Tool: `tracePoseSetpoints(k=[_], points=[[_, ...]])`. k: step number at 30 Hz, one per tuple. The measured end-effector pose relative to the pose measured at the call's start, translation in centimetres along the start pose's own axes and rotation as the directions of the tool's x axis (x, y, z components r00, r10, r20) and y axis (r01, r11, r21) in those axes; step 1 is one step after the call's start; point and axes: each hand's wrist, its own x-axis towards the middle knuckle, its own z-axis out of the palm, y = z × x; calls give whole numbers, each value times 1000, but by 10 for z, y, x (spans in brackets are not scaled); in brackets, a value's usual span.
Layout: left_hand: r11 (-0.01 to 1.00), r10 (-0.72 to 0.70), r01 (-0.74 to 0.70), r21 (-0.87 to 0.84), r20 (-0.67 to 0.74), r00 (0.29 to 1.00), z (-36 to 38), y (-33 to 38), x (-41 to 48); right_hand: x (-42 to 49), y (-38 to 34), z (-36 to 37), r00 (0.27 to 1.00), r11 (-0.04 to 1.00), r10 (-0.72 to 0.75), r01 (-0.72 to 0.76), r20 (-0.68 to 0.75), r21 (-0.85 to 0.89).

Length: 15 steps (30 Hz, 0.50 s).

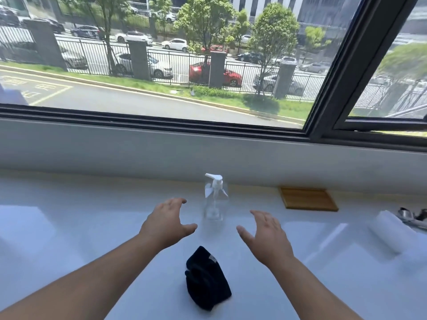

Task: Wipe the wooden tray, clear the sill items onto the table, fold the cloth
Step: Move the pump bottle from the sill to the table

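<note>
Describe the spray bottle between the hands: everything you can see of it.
The spray bottle stands upright on the white surface near the sill wall. Its body is clear, see-through plastic by the look of it; whether it holds liquid cannot be told. On top sits a white trigger head, nozzle pointing left. The left hand and right hand are open on either side, touching nothing. The dark cloth lies nearer, apart from it.

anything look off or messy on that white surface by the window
Mostly tidy. The black cloth lies bunched in a lump rather than folded, between the forearms. The clear spray bottle stands upright, the wooden tray lies flat, and nothing looks spilled.
</note>
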Motion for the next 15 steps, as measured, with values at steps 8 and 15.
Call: tracePoseSetpoints(k=[8, 15], points=[[998, 49, -47, -48, 53, 997, -2, -17, 70, 43, -17, 15, 995, 995, 98, -98, 13, 5], [998, 63, -65, 3, 177, 982, 21, -13, 97, 81, -9, 40, 984, 991, 125, -130, 127, 36]])
